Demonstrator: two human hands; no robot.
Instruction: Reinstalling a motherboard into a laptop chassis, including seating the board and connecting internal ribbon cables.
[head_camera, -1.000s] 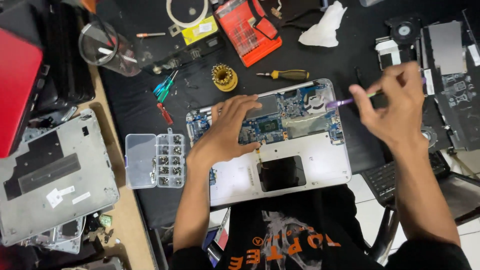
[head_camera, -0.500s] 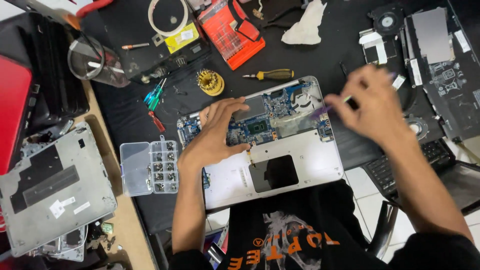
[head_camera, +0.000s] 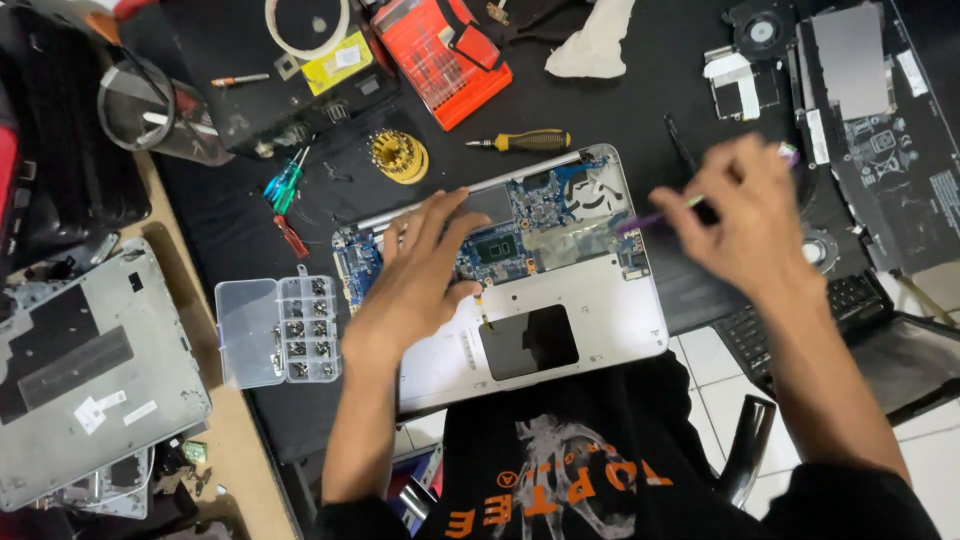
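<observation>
An opened silver laptop base (head_camera: 590, 320) lies in front of me with its blue circuit board (head_camera: 545, 215) exposed. My left hand (head_camera: 425, 270) rests flat on the board's left half, fingers spread. My right hand (head_camera: 745, 220) hovers at the laptop's right edge and pinches a thin purple-tipped tool (head_camera: 655, 215), whose tip points at the board's right side. The right hand is blurred by motion.
A clear screw organiser (head_camera: 278, 330) sits left of the laptop. A yellow-handled screwdriver (head_camera: 520, 141), a yellow bit holder (head_camera: 399, 155), a red tool case (head_camera: 440, 50) and small green and red drivers (head_camera: 283, 190) lie behind. A grey laptop cover (head_camera: 85, 370) is at left, other laptop parts (head_camera: 860, 110) at right.
My right hand with the thin tool has shifted slightly and blurred beside the board's right edge. My left hand has stayed pressed on the board. The camera view has drifted.
</observation>
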